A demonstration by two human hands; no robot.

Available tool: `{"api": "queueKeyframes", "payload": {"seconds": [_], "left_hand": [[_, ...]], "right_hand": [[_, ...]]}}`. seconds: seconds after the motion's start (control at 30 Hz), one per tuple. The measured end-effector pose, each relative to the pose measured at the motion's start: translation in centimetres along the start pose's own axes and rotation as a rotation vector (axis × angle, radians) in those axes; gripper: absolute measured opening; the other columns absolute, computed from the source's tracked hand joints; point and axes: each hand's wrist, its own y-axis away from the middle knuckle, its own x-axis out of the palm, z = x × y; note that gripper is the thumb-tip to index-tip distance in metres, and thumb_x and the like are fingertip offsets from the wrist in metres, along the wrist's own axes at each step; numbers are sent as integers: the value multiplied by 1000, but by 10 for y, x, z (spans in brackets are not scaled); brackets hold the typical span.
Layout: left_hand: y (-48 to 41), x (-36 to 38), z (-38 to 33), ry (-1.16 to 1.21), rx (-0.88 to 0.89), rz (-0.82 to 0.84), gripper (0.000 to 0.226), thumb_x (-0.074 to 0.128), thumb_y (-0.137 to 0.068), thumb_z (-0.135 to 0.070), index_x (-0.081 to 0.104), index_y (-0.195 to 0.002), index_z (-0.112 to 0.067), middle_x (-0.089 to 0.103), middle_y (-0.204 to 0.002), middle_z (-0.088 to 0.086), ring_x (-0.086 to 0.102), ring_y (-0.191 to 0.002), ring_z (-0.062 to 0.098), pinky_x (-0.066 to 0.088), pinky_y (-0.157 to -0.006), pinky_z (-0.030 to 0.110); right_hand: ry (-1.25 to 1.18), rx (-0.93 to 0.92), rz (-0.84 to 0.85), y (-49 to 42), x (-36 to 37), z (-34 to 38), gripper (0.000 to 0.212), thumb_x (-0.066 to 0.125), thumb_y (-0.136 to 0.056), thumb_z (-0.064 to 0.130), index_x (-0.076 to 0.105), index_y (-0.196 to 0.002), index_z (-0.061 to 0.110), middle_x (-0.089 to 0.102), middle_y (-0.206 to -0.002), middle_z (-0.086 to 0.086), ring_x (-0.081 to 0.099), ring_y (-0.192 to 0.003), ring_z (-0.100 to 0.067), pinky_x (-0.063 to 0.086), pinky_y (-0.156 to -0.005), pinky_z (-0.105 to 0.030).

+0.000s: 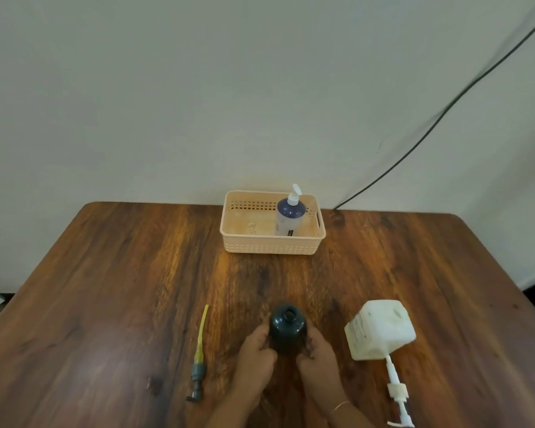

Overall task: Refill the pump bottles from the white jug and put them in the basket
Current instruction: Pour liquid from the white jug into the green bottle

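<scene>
**Two hands on one open dark bottle, one filled bottle in the basket**

Two pump bottles are in view. One, a dark bottle (287, 330), stands upright near the front of the wooden table (105, 288) with its neck uncapped; the left hand (255, 355) and the right hand (317, 356) each wrap its lower sides, fingers curled against it. Its one dark pump head with yellowish tube (199, 353) lies flat on the table just left of the hands. The second, a blue-and-white pump bottle (289, 216), stands in the right half of the single peach basket (272, 247) at the far edge (white pump fitted). One white jug (380, 330) sits to the right of the hands, and one white pump (397, 393) lies in front of it, its tube touching the jug
</scene>
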Motion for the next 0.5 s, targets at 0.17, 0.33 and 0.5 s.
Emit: {"api": "queueKeyframes", "payload": {"seconds": [0.17,0.33,0.5], "left_hand": [[2,8,0,-42,43,16,57,42,-78,14,59,-116,-25,66,-114,-3,57,-112,11,43,-105,41],[-2,10,7,-59,53,20,56,43,-80,11,57,-122,-23,65,-119,-1,57,-114,15,46,-101,43],[-4,8,8,-156,121,-24,79,49,-79,12,21,-146,-20,32,-151,-4,36,-136,16,39,-108,45]], "right_hand": [[28,-18,-19,3,-8,-2,68,43,-76,-19,45,-130,23,57,-121,7,49,-123,-15,32,-112,-37],[163,-80,-78,11,-25,5,72,47,-82,-12,23,-144,16,40,-145,-3,33,-135,-17,22,-115,-33],[277,-498,-804,31,-70,17,77,62,-81,18,19,-143,30,28,-151,0,23,-141,-18,25,-113,-34]]}}
